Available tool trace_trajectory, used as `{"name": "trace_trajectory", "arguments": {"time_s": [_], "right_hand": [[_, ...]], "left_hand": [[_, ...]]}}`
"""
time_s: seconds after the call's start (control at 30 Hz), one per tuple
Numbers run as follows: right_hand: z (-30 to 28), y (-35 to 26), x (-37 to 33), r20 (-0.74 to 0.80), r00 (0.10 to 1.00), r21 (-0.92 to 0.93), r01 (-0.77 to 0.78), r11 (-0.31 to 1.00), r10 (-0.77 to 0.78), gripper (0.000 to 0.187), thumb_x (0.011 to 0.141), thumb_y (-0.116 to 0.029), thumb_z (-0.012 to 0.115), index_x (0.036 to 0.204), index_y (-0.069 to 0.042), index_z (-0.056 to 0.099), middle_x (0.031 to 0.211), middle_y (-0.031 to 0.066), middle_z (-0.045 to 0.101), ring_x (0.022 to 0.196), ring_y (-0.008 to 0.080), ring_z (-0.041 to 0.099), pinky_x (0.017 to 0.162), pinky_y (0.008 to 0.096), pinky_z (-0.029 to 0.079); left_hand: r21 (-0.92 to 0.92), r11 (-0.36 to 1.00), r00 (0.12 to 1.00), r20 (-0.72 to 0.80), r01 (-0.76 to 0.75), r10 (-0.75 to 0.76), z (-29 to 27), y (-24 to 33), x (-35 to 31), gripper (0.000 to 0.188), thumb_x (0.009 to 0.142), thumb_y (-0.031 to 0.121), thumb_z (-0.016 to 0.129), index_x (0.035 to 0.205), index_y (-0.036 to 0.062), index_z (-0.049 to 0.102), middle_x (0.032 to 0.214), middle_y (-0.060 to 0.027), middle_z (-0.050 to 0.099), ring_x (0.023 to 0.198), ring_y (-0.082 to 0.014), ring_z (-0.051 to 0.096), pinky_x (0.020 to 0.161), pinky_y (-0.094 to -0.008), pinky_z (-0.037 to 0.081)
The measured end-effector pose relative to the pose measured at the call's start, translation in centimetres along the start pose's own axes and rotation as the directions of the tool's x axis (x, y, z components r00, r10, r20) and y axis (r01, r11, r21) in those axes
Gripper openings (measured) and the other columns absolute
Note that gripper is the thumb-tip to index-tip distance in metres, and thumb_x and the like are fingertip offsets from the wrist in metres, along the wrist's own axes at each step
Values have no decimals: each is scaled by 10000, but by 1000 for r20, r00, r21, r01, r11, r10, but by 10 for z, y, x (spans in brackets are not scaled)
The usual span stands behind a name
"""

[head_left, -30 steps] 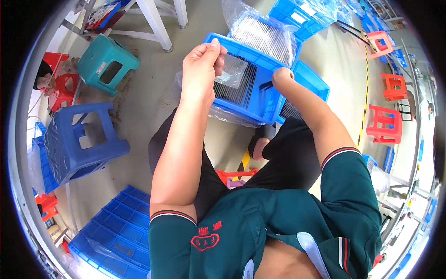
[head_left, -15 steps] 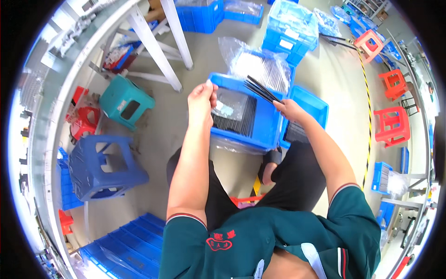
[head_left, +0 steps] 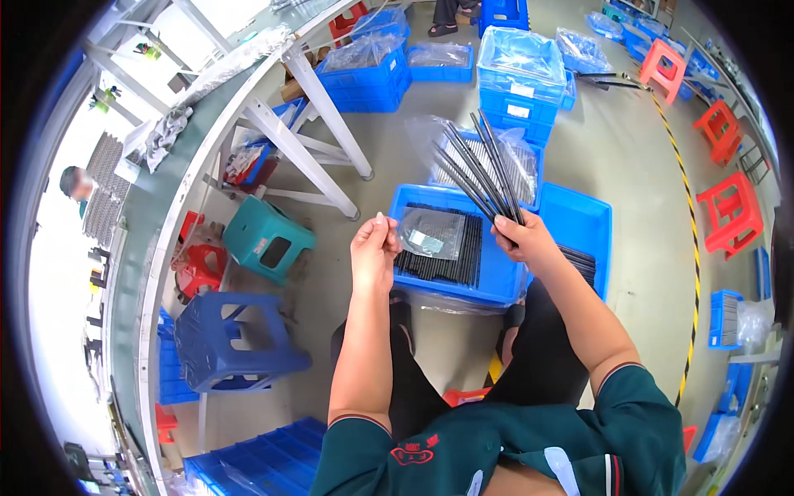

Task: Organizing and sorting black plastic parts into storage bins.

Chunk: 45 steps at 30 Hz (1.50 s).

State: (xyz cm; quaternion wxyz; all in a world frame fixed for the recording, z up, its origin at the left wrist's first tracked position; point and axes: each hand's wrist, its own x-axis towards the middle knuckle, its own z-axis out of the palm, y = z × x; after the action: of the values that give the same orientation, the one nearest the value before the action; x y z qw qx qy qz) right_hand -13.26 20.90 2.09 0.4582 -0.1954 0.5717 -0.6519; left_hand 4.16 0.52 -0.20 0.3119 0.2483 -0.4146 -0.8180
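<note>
My right hand point(head_left: 524, 241) is wrapped round the lower ends of several thin black rods point(head_left: 488, 169), which fan out upward and away from me. At the left rim of a blue bin point(head_left: 506, 269), my left hand point(head_left: 375, 248) is closed, thumb against fingers. Whatever it pinches, if anything, is too small to make out. Inside the bin lie rows of black rods point(head_left: 438, 269). A clear plastic bag point(head_left: 442, 225) with a pale patch rests on them, close to my left fingertips.
Right of the bin stands another blue bin point(head_left: 591, 215) with black rods in it. Behind is a bin of grey rods point(head_left: 523, 169) under plastic; farther back, stacked blue crates point(head_left: 517, 112). On the left are a teal stool point(head_left: 256, 227), a navy stool point(head_left: 236, 322) and white table legs point(head_left: 302, 157).
The rods in my right hand have spread from a tight bundle into a fan and point more upward. The whole view has shifted, showing more of the far floor.
</note>
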Motion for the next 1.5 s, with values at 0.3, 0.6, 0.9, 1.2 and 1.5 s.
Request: {"name": "trace_trajectory", "arguments": {"time_s": [0.3,0.6,0.9,1.2,1.5], "right_hand": [[-2,10,6,-55,975,-499,160,852,-215,262,844,-270,648,764,-35,565,569,-21,471,539,57,427,489,236,355],[1,5,-2,26,971,-729,182,660,-239,282,821,-297,651,818,-19,603,567,106,524,513,186,470,509,322,388],[2,3,-5,63,966,-752,212,624,-253,251,815,-272,657,873,-30,627,586,112,539,526,195,499,524,317,408],[0,1,-6,123,923,-749,327,576,-364,207,805,-188,680,800,-11,573,563,45,447,542,110,402,517,270,385],[0,5,-5,32,963,-761,196,618,-267,260,807,-298,655,841,-41,631,621,120,563,561,247,531,552,339,415]], "left_hand": [[-195,973,970,184,-123,159,8,16,-10,164,913,174,552,912,17,600,648,-34,542,582,-132,475,596,-283,396],[-404,908,944,328,108,34,11,9,-11,183,927,232,523,925,51,546,574,23,447,514,-81,367,541,-238,300],[-412,879,930,357,240,-87,5,10,-13,177,930,225,518,912,51,548,549,21,398,480,-74,332,490,-231,277],[-370,881,888,446,294,-109,3,10,-12,192,933,225,509,901,41,555,540,12,382,473,-86,331,473,-245,292],[180,977,992,66,-115,104,11,3,-16,195,905,162,563,949,-19,620,703,-51,572,617,-116,496,563,-246,414]]}}
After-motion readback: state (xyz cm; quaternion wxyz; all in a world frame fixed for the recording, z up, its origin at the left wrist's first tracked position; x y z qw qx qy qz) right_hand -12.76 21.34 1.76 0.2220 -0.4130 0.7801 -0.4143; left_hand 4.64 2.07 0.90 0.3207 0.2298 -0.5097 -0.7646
